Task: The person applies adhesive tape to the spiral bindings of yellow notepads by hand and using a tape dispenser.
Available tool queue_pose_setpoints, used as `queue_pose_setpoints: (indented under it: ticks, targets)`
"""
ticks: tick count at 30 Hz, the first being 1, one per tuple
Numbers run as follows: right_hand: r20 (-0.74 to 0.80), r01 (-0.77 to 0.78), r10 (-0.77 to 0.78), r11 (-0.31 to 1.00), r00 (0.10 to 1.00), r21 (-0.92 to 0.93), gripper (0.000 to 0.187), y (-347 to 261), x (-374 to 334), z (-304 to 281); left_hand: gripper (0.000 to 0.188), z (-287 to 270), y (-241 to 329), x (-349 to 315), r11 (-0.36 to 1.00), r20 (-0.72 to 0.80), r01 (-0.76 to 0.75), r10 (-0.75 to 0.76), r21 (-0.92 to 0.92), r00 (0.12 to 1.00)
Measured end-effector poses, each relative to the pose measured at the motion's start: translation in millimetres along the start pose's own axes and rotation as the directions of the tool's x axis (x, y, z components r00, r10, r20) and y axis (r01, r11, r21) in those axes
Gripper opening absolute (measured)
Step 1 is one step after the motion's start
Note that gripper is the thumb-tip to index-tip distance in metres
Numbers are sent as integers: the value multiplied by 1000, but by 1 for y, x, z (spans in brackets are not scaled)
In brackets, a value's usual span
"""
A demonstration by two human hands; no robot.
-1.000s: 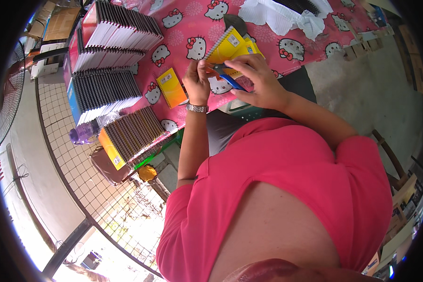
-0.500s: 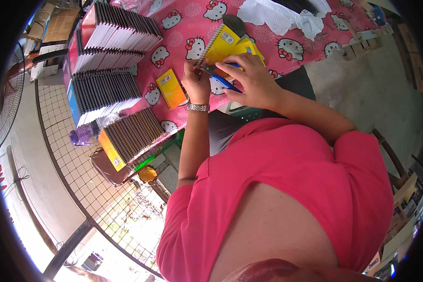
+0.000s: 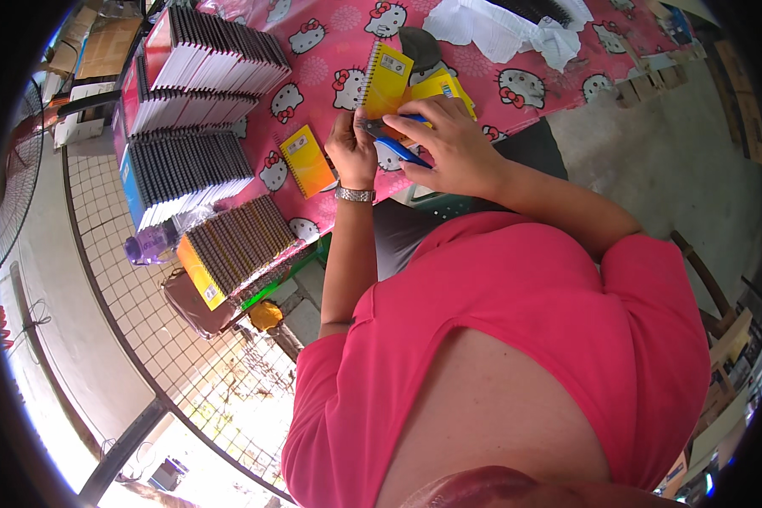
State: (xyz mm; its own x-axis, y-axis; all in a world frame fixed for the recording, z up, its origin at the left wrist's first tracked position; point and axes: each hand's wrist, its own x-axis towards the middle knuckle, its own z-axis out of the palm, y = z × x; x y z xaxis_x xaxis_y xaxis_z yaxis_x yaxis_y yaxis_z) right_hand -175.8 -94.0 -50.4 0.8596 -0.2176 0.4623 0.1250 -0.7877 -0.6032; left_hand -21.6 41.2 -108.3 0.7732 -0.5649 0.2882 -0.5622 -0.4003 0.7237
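My right hand (image 3: 450,144) is wrapped round the blue handles of a small pair of pliers (image 3: 407,152). The jaws of the pliers meet the lower end of a yellow spiral notebook (image 3: 386,74), by the wire binding. That end is pinched in the closed fingers of my left hand (image 3: 352,152), which partly hide it. To the left of that hand lies another yellow-orange spiral notebook (image 3: 308,161), flat on the table. More yellow notebooks (image 3: 445,86) lie just beyond my right hand.
Tall rows of spiral notebooks (image 3: 190,165) stand along the table's left side, with a yellow-covered row (image 3: 241,250) nearest me. Crumpled white paper (image 3: 504,34) and a dark rounded object (image 3: 419,49) lie at the back. A pink patterned cloth (image 3: 326,63) covers the table.
The held notebook has swung to a more upright angle, its top shifting left. The pliers' jaws have moved slightly with it, close to my left fingers.
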Motion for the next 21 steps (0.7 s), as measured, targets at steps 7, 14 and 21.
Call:
queue_pose_setpoints:
  ticks: [7, 14, 21]
  targets:
    - [-11, 21, -22, 998, 1000, -62, 57, 2, 4, 2, 8, 8, 7, -5, 918, -28, 52, -68, -393, 997]
    - [599, -668, 303, 422, 741, 613, 45, 4, 10, -5, 16, 7, 10, -11, 908, -133, 4, -66, -420, 989]
    - [17, -307, 307, 940, 951, 148, 48, 61, -31, -41, 20, -81, 34, 17, 987, -180, -156, 158, 26, 971]
